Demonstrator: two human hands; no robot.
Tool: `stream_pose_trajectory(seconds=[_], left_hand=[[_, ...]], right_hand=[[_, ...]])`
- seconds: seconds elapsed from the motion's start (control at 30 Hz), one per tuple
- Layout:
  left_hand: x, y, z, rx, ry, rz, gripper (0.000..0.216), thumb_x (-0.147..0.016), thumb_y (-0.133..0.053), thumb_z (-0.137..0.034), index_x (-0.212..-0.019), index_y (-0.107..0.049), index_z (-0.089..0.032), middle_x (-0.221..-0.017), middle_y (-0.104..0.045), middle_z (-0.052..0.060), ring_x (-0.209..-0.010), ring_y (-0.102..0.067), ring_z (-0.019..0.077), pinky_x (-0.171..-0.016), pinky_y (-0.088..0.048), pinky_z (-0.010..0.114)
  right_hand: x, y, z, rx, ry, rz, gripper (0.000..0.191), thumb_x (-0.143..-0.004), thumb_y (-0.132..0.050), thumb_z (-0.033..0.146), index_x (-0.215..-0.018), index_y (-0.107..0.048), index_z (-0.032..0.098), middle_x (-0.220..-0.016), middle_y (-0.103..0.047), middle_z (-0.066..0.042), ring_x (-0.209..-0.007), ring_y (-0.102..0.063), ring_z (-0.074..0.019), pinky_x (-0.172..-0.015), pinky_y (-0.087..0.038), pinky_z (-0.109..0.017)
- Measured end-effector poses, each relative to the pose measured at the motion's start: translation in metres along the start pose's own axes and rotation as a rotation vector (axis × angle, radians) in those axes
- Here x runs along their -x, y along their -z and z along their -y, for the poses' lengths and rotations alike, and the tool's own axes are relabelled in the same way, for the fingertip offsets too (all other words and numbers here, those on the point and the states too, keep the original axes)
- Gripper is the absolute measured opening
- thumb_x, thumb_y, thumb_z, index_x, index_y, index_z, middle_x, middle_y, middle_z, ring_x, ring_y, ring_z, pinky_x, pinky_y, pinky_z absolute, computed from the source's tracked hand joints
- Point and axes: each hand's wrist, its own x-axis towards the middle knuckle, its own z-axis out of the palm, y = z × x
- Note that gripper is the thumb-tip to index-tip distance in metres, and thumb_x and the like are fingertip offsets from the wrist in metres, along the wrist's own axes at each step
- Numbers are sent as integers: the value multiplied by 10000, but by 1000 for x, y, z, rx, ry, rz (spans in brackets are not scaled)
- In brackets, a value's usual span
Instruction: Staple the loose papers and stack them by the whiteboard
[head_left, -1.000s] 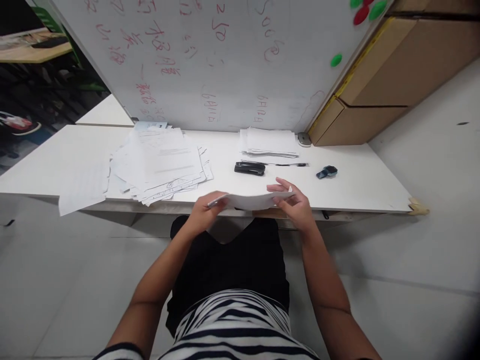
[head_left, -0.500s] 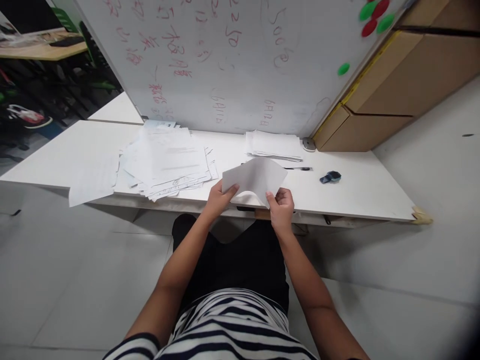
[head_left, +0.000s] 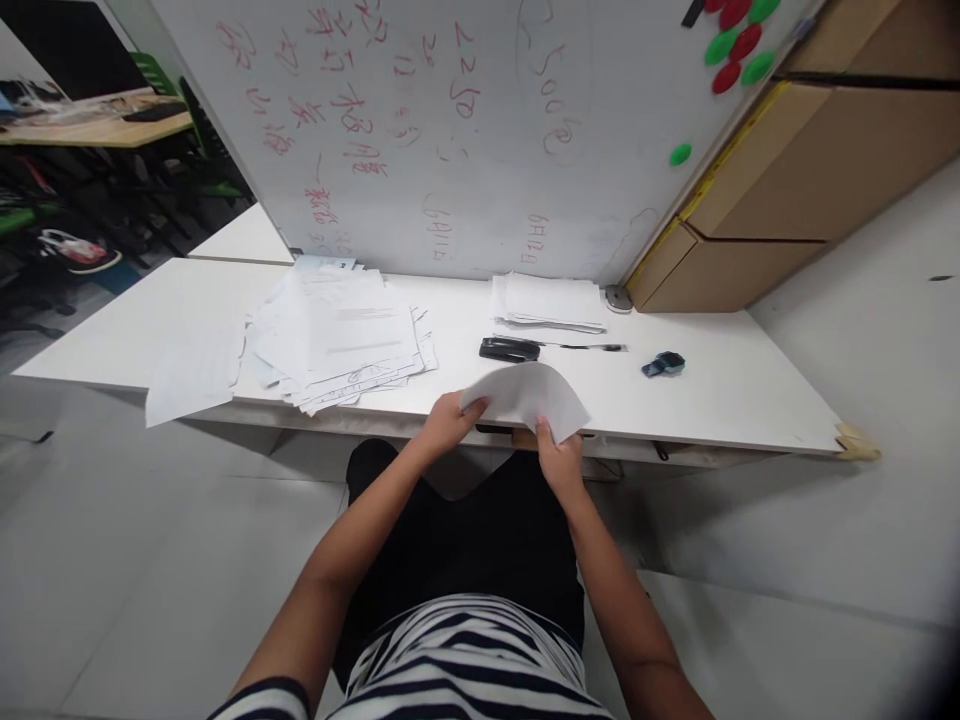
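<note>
Between my hands a white sheet of paper (head_left: pixel 521 392) bows upward over the table's front edge; whether it is one sheet or more I cannot tell. My left hand (head_left: pixel 448 422) is closed on its left end, thumb on top. At its lower right, my right hand (head_left: pixel 561 458) pinches the paper with the thumb on the near face. Just beyond the paper lies a black stapler (head_left: pixel 510 348), and a pen (head_left: pixel 592 346) rests to the right of it. A neat stack of paper (head_left: pixel 551 300) sits behind them.
Loose papers (head_left: pixel 352 330) spread over the left of the white table (head_left: pixel 712 420), some past its front edge. A dark blue wristwatch-like item (head_left: pixel 664 364) lies at right. Behind stand a whiteboard (head_left: pixel 480 180) with red writing and cardboard boxes (head_left: pixel 780 160).
The paper in my hands has come down and nearer, and bows more. The black stapler behind it now shows. My view has shifted slightly.
</note>
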Motion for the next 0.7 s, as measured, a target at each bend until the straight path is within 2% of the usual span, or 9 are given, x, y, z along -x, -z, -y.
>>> stream_pose_trajectory(seconds=[0.1,0.2,0.3,0.4,0.53,0.63,0.7], left_hand=[[-5,-3,-20,49,-63,120,356,-825,-573,-451,-1058,-680,-203,-913,-707,51,-861,-642,235,-782,-486,317],[-26,-1,-35,21,-158,186,495,-856,-534,-459,-1288,-539,-219,-1123,-660,71,-1019,-604,237,-862,-461,310],[-65,-3,-31,-251,-303,194,492,-917,-433,-428,-1360,-453,-214,-1272,-575,95,-1180,-502,248,-996,-369,370],[-104,-15,-11,-565,-386,202,578,-873,-517,-441,-1380,-407,-188,-1367,-476,135,-1275,-383,302,-1028,-299,437],[-126,-33,14,-719,-301,194,495,-878,-497,-449,-1269,-490,-145,-1187,-557,158,-1101,-471,306,-894,-361,406],[-123,-38,20,-713,-294,164,439,-870,-504,-491,-1141,-552,-149,-1085,-574,138,-1004,-489,282,-838,-368,377],[-120,-36,22,-669,-329,190,472,-840,-533,-546,-1107,-558,-158,-1065,-577,121,-974,-494,267,-828,-371,363]], right_hand=[[19,20,-6,29,-14,7,415,-789,-589,490,-971,-698,133,-944,-716,-148,-1011,-644,-306,-858,-507,-403],[44,45,-12,34,-157,-104,438,-764,-619,507,-959,-698,123,-916,-716,-154,-954,-664,-305,-800,-530,-391],[65,67,-16,-26,-422,-171,446,-720,-660,533,-875,-691,115,-746,-708,-113,-666,-678,-262,-632,-547,-370],[74,81,-20,-192,-596,-187,405,-669,-720,513,-811,-656,139,-620,-657,-36,-434,-554,-169,-403,-466,-302],[69,91,-22,-427,-635,-168,364,-641,-771,443,-798,-616,153,-580,-616,7,-405,-488,-118,-319,-370,-242],[58,95,-22,-484,-668,-116,395,-625,-791,420,-837,-617,136,-620,-641,-7,-417,-507,-114,-324,-379,-231],[51,96,-20,-499,-674,-88,412,-626,-795,416,-862,-615,130,-649,-653,-15,-425,-517,-114,-323,-376,-224]])
